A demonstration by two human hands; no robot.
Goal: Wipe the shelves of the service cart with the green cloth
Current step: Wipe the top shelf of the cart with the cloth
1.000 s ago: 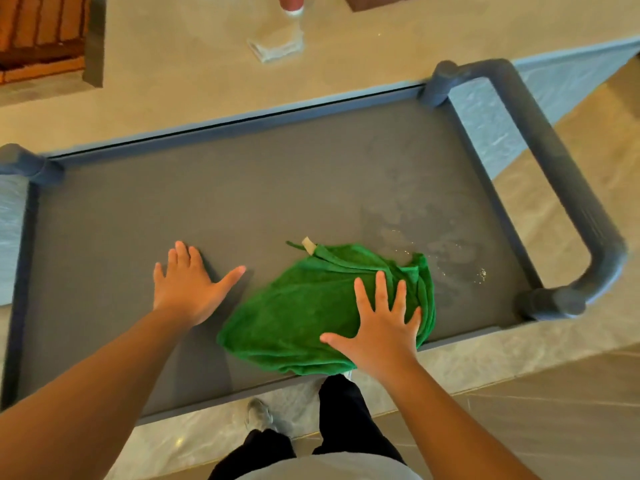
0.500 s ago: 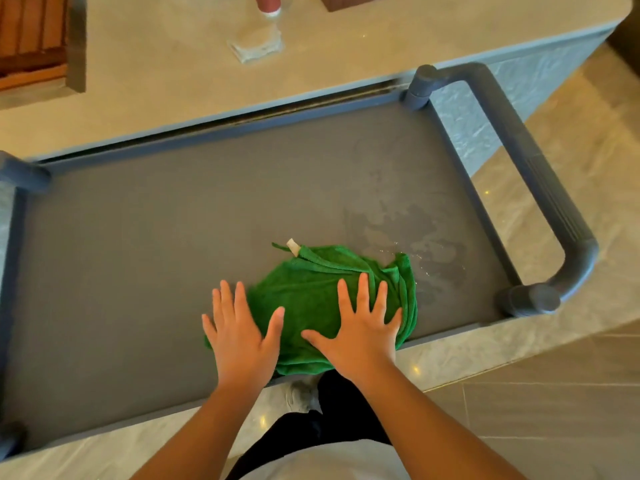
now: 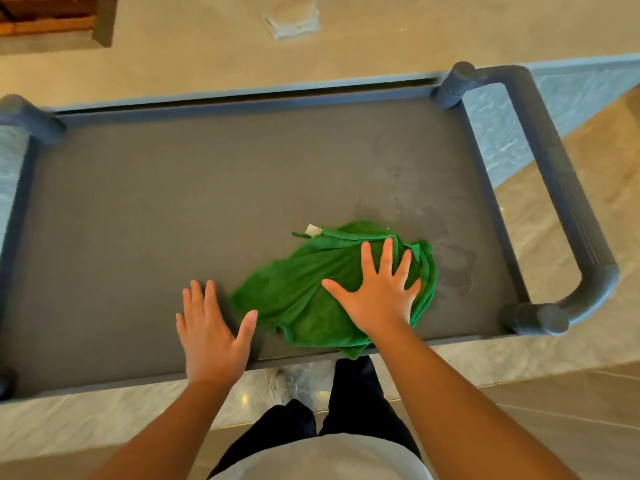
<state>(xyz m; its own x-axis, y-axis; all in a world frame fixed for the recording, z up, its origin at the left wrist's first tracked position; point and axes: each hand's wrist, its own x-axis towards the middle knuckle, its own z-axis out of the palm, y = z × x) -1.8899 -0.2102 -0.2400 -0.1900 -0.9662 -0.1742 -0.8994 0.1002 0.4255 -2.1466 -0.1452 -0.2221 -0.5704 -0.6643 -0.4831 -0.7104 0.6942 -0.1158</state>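
A crumpled green cloth (image 3: 298,299) lies on the dark grey top shelf (image 3: 173,202) of the service cart, near its front edge, right of the middle. A corner of the cloth hangs over the front rim. My right hand (image 3: 377,292) presses flat on the cloth's right half with fingers spread. Just left of the cloth, my left hand (image 3: 211,330) lies flat on the bare shelf, its thumb close to the cloth's edge. Wet smears (image 3: 446,251) show on the shelf to the right of the cloth.
The cart's thick grey handle (image 3: 568,202) loops around its right end, with corner posts (image 3: 453,83) at the back. A beige counter (image 3: 381,36) runs behind the cart, with a folded clear wrapper (image 3: 291,20) on it. My legs and a shoe (image 3: 291,386) stand below the front rim.
My left hand slid right onto the cloth's left edge, then pulled back off it onto the bare shelf. The cloth has spread wider to the left. My right hand stays pressed on it.
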